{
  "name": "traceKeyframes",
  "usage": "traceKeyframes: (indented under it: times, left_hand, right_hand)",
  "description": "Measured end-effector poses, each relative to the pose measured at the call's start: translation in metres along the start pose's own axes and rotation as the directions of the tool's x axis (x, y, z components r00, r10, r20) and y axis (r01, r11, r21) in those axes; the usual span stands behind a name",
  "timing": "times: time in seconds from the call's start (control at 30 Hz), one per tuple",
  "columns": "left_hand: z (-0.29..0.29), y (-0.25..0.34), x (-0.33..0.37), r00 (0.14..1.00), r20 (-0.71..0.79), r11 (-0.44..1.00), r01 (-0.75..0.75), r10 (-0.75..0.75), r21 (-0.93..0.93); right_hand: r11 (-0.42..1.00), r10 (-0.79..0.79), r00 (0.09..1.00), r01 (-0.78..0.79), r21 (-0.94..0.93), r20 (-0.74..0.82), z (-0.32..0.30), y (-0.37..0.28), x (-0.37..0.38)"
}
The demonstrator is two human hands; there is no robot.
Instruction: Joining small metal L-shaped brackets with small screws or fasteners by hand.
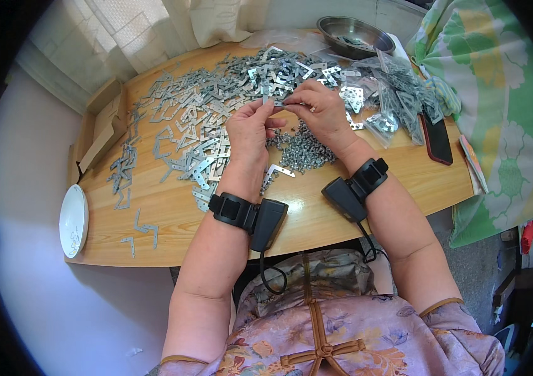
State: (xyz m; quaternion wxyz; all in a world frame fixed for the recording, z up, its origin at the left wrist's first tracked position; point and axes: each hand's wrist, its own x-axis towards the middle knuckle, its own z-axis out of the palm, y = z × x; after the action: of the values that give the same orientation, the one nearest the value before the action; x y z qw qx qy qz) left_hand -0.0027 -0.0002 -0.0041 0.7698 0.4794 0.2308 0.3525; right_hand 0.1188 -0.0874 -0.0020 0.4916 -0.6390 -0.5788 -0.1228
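My left hand (247, 130) pinches a flat, L-shaped metal corner bracket (266, 93) between thumb and fingers, one leg pointing up. Close against the other leg, my right hand (323, 111) has its thumb and index finger pressed together. Whatever they grip is too small to make out. Below the hands lies a heap of small metal screws (307, 150). A wide spread of grey corner brackets (197, 94) covers the table behind and to the left. One loose shiny bracket (279, 169) rests near my left wrist.
A cardboard box (100, 125) and a white plate (74, 220) sit at the left edge. At the back right stand a steel bowl (355, 37) and plastic bags of metal parts (398, 94). A phone (437, 139) lies near the green patterned cloth (498, 106).
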Motion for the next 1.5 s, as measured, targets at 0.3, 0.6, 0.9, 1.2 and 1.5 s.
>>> traceKeyframes:
  times: [0.3, 0.6, 0.9, 1.2, 1.5]
  left_hand:
    - [0.0001, -0.0007, 0.0009, 0.999, 0.026, 1.0, -0.019, 0.019, 0.009]
    - [0.0, -0.0012, 0.0015, 0.999, 0.033, 0.999, -0.032, 0.031, 0.007]
    - [-0.0002, -0.0018, 0.0016, 0.999, 0.031, 0.999, -0.041, 0.04, 0.014]
    - [0.0015, 0.0007, -0.0002, 0.998, 0.037, 0.999, -0.047, 0.046, 0.004]
    - [0.0021, 0.0014, -0.0007, 0.998, 0.049, 0.999, -0.048, 0.049, -0.009]
  right_hand:
    - [1.0, -0.013, 0.999, 0.014, 0.017, -0.034, 0.0004, 0.0001, 0.0003]
    - [1.0, -0.022, 0.999, 0.023, 0.005, -0.044, 0.0008, 0.0006, 0.0008]
    - [1.0, -0.02, 0.999, 0.02, 0.006, -0.035, 0.0001, -0.0002, 0.0005]
    - [0.998, -0.058, 0.997, 0.057, -0.022, -0.055, -0.0006, -0.0011, 0.0014]
    - [0.991, -0.108, 0.993, 0.103, -0.088, -0.052, -0.0044, -0.0041, 0.0024]
